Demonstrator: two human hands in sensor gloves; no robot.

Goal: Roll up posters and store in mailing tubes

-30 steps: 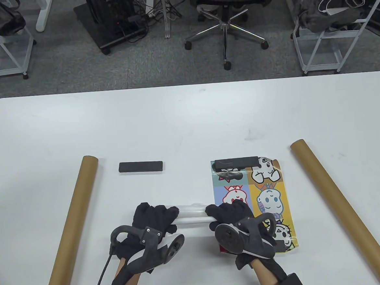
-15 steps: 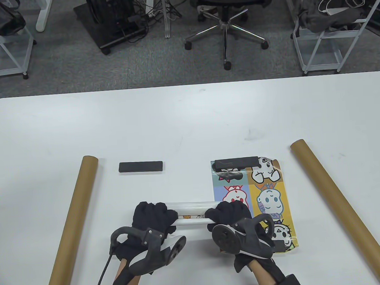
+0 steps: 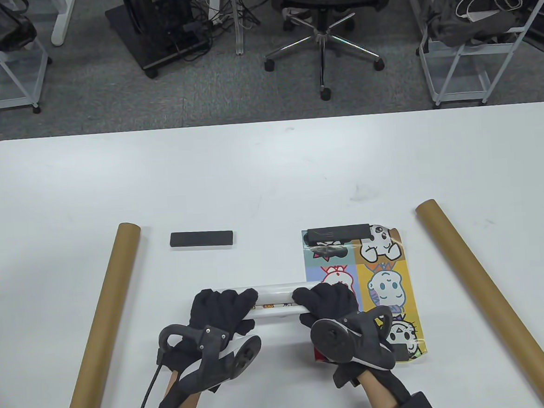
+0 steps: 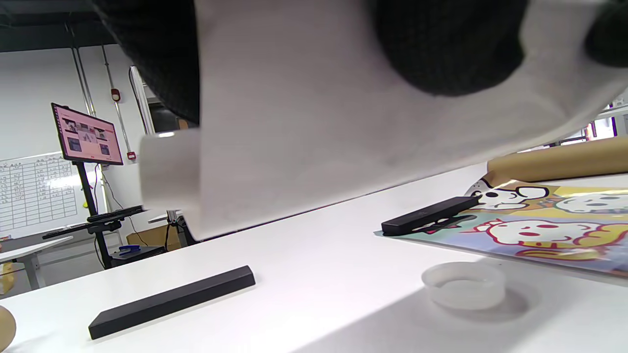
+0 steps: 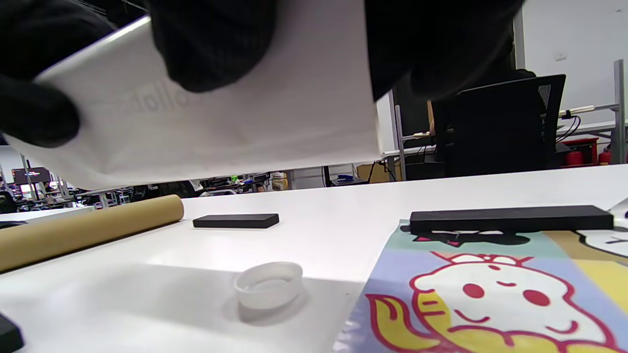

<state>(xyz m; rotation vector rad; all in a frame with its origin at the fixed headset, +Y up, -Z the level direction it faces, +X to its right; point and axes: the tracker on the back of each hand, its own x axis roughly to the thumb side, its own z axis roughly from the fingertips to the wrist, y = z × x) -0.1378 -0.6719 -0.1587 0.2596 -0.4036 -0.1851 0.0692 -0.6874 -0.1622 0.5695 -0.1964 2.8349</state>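
Both hands are wrapped round one rolled poster [image 3: 275, 299], held level just above the table [image 3: 270, 176] near its front edge. Left hand [image 3: 219, 310] grips the roll's left end, right hand [image 3: 328, 302] the right end, fingers curled over the top w/ thumbs under, so the coil can't spring open. Wrist views confirm it's lifted: white paper hangs overhead, tabletop well below. Looks like they're tightening the roll so it'll fit a tube, but that's a judgement.

A second poster [image 3: 364, 295], the cartoon one, lies flat to the right, partly under the right hand. A black bar [image 3: 337, 233] sits on its far edge, prob as a weight to stop curl. Another black bar [image 3: 202, 238] lies bare on the table to the left, likely the weight off the poster now rolled.

Two brown mailing tubes flank the work: left tube [image 3: 101, 327] and right tube [image 3: 490, 300], each angled outward, open far ends visible, within reach of the hand on that side. A small clear cap [image 5: 268, 284] sits on the table under the roll, apart from everything; prob a tube end cap, though it's too blurry to be sure.

Next, as I read it: free one hand, fetch a tube, slide the roll in w/o letting it loosen
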